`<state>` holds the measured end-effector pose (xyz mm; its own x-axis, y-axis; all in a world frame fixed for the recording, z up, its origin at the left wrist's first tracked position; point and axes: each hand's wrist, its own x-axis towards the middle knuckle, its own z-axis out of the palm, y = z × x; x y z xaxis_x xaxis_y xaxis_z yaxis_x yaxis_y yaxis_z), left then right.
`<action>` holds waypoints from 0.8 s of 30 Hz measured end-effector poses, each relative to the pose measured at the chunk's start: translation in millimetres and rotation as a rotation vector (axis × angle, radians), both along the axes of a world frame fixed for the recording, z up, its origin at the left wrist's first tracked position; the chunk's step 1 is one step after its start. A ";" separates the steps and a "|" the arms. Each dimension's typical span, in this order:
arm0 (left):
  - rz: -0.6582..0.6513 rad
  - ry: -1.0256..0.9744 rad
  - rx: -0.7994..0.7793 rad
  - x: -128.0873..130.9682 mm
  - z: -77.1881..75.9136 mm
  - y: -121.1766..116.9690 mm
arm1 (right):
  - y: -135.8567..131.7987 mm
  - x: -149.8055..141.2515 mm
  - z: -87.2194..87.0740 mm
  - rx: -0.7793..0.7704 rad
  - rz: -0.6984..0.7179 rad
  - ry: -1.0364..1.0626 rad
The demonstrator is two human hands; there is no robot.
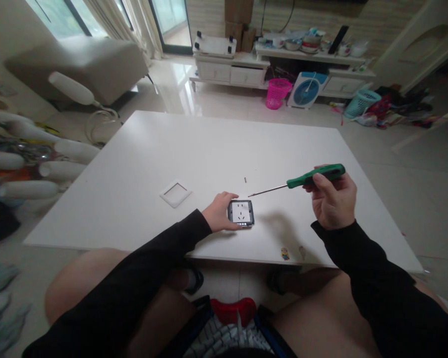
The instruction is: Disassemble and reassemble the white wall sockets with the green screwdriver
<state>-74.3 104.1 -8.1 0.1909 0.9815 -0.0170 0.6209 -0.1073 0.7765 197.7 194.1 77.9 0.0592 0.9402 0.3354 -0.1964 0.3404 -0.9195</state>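
Observation:
My left hand [221,213] grips a wall socket [241,212] by its left side, thumb at the near edge and fingers at the far edge. The socket has a white slotted face in a dark frame and rests on the white table [194,144]. In my right hand [332,201] is a screwdriver [302,178] with a green handle. Its thin metal shaft points left, and the tip is just above the socket's far right corner; whether it touches anything I cannot tell. A small screw [245,179] lies beyond the socket. To the left lies a white square frame [175,193].
Near the table's front edge are a small yellow-and-blue figure sticker [284,253] and a pale mark [302,252]. Beyond the table stand a pink basket [278,93], a blue fan [306,90] and a white cabinet [224,69]. White padded shapes [70,149] crowd the left side.

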 end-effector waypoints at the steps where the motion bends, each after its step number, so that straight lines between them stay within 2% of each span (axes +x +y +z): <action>1: -0.029 0.069 0.015 1.6 -1.8 -1.4 | -0.2 0.6 -0.1 0.021 0.000 -0.010; 4: -0.071 0.187 0.036 4.6 -5.3 -3.3 | -1.4 3.2 -2.1 0.074 0.013 -0.060; 7: -0.075 0.221 0.047 5.0 -5.7 -2.3 | -3.1 5.6 -5.2 0.120 0.033 -0.129; 11: -0.079 0.225 0.052 4.6 -3.0 -0.7 | -7.9 4.7 -4.9 0.164 0.044 -0.178; 16: -0.115 0.208 0.140 4.1 0.2 -1.0 | -19.8 0.7 3.2 0.245 0.042 -0.238; 24: -0.141 0.207 0.217 3.7 -2.4 -0.1 | -35.4 -2.3 7.9 0.383 0.054 -0.404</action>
